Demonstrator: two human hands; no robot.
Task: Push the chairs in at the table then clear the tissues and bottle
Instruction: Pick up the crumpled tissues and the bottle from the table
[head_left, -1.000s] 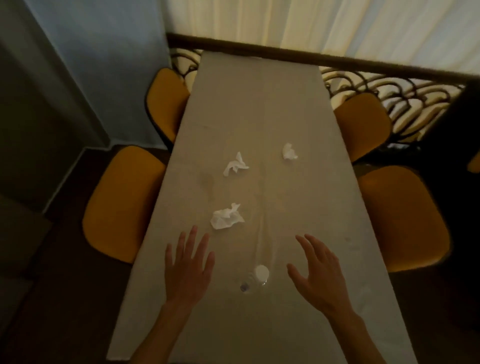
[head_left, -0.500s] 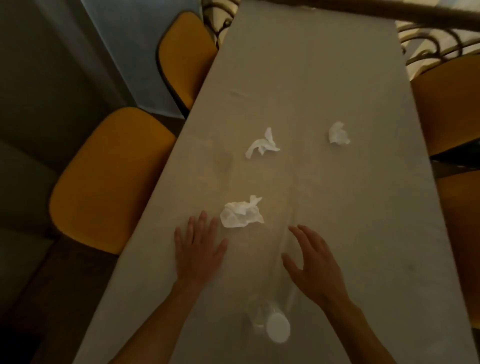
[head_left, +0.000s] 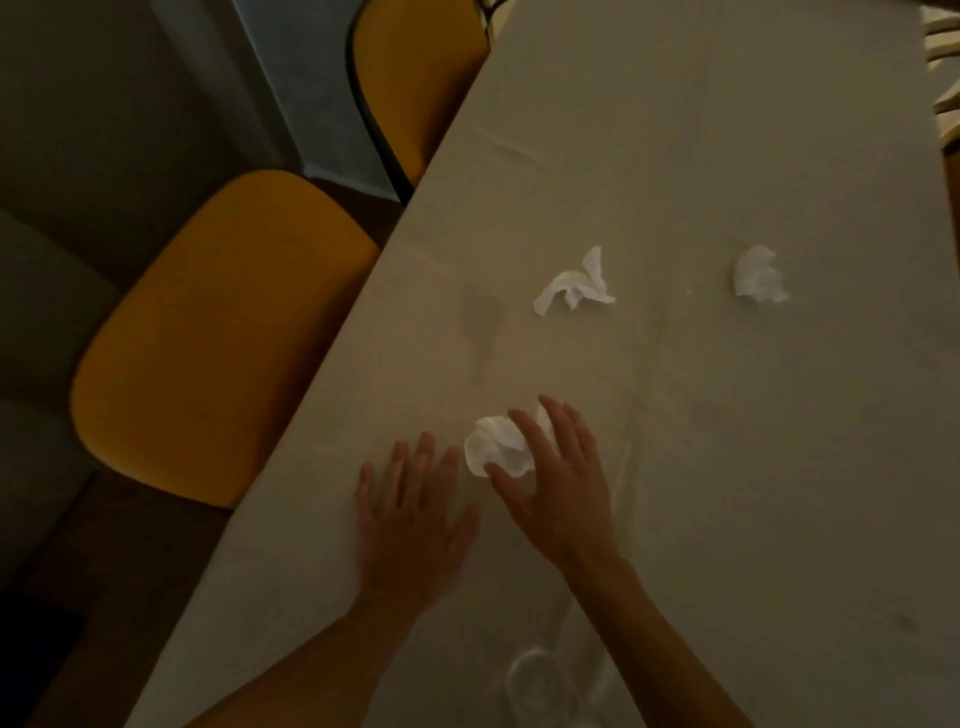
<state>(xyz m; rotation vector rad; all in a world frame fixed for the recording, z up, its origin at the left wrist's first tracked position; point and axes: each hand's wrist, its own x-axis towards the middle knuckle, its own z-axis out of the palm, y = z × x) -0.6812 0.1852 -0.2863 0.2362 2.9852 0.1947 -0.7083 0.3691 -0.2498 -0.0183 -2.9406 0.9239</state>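
Note:
Three crumpled white tissues lie on the long grey table. My right hand rests over the nearest tissue, fingers spread across its top and thumb at its near edge; the tissue still sits on the table. Just left of it, my left hand lies flat and holds nothing. A second tissue is farther up the middle, a third tissue to its right. The clear bottle stands blurred at the bottom edge, between my forearms.
A yellow chair stands at the table's left side, its seat partly under the edge. A second yellow chair is farther along the same side. A grey wall and dark floor fill the left.
The view has moved closer and tilted down. My right hand has crossed left onto the nearest tissue. My left hand stays flat beside it.

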